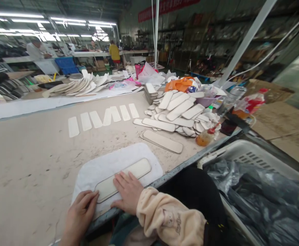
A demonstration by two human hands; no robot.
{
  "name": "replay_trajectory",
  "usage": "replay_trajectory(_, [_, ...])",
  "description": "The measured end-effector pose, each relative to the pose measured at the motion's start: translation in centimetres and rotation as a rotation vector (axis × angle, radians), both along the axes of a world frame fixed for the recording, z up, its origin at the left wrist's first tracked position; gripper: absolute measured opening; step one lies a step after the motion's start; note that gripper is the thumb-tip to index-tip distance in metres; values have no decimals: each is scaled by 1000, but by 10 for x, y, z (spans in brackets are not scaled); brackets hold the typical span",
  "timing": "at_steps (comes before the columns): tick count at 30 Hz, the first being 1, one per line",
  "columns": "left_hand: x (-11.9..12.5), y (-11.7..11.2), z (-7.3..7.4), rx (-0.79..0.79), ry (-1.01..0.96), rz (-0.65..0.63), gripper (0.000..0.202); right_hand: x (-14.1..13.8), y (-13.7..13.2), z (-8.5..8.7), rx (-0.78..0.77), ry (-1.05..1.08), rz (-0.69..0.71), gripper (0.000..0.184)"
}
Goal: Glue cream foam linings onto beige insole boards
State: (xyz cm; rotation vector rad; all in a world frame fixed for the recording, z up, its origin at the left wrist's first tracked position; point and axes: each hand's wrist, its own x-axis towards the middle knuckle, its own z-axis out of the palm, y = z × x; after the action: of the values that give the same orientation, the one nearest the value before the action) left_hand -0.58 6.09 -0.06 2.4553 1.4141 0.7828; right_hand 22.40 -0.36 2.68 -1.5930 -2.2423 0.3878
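A long cream panel [136, 169] with rounded corners and a dark edge lies on a white sheet [88, 168] at the table's near edge. My right hand [128, 192] rests flat on the panel's middle, fingers stretched out. At the panel's left end my left hand [81, 208] has its thumb and fingers pinched together, touching the edge. Whether anything else sits within that pinch is hidden. Just beyond the sheet lies a small stack of similar panels [163, 140], slightly fanned.
A heap of cream panels [180, 109] covers the table's right side, beside a bottle of amber liquid [206, 137]. Several pale strips [95, 119] lie in a row. At my right stands a white basket [244, 147] holding dark plastic. Co-workers sit far back.
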Motion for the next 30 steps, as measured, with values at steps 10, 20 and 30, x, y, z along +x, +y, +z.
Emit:
replay_trajectory(10, [5,-3,8,-103,-16,44,27,84,-6,-19,-41,-150,-205,74])
replay_trajectory(20, [86,-47,31,-45,9,-47,46,81,-5,-27,4,-251,-168,72])
replay_trajectory(30, [121,-45,18,-54,384,-248,73,83,-5,-35,48,-284,-152,70])
